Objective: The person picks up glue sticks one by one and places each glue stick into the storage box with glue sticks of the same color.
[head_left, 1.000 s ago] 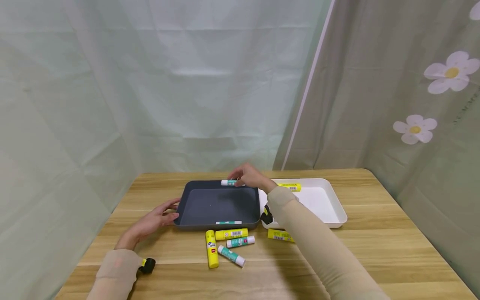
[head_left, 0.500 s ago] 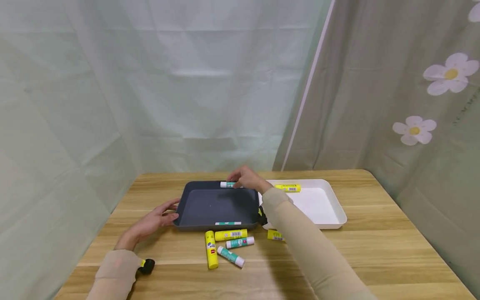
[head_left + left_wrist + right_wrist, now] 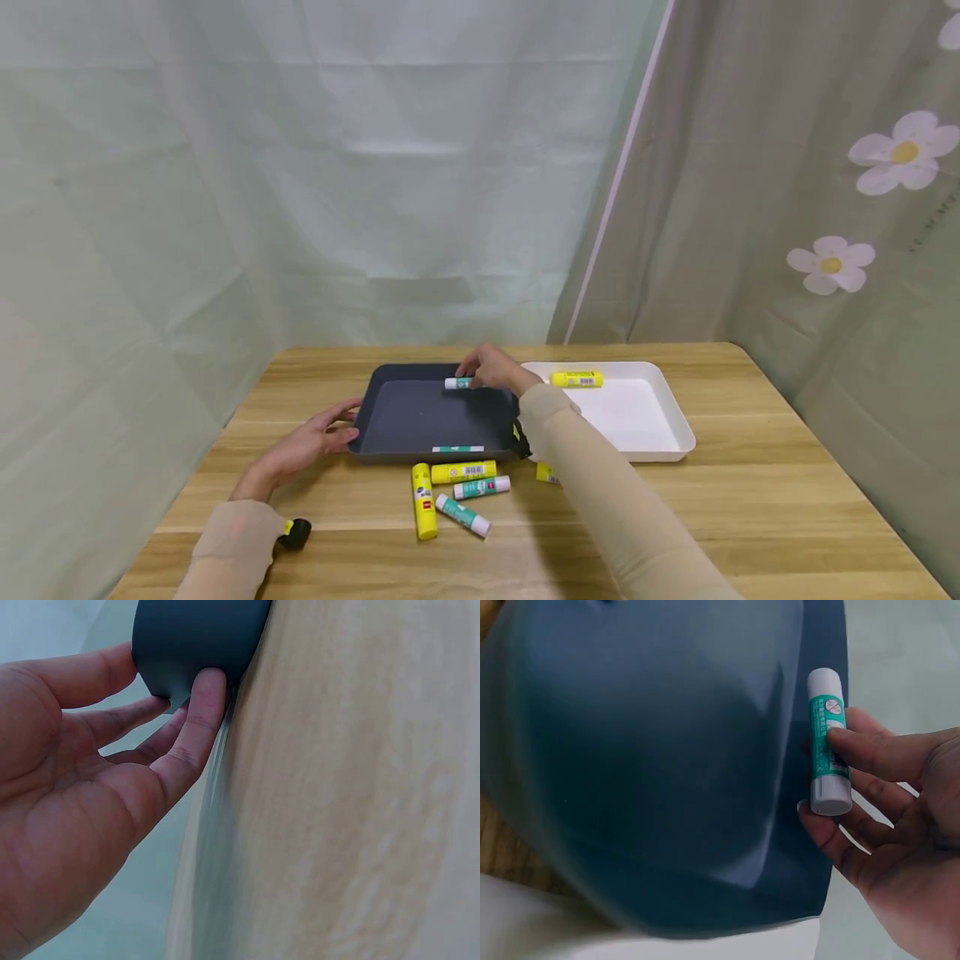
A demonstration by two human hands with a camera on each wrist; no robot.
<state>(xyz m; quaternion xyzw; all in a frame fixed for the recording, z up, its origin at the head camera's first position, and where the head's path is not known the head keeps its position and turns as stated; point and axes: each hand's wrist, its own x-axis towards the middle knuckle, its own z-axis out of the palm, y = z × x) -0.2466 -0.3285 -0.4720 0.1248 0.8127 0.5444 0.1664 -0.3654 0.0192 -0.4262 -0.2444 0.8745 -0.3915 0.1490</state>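
Note:
My right hand (image 3: 491,367) pinches a white-and-teal glue stick (image 3: 828,742) between thumb and fingers. It holds the stick over the far side of the dark grey tray (image 3: 412,417), just inside the rim in the head view. At that tray's left end, my left hand (image 3: 315,435) rests outspread fingers (image 3: 206,697) against the outer wall. A second teal glue stick (image 3: 457,449) lies along the tray's near wall, its lower part hidden by the rim. The white tray (image 3: 645,417) stands right beside the dark one, with a yellow glue stick (image 3: 576,380) at its back.
In front of the dark tray lie two yellow glue sticks, one crosswise (image 3: 463,472) and one lengthwise (image 3: 424,502), and two teal glue sticks, one upper (image 3: 482,487) and one lower (image 3: 462,516). My right forearm partly covers another yellow glue stick (image 3: 546,473). Curtains surround the wooden table (image 3: 360,550).
My right hand has moved slightly toward me with the teal glue stick, from the dark tray's back rim to just inside it. My left hand has stayed against the tray.

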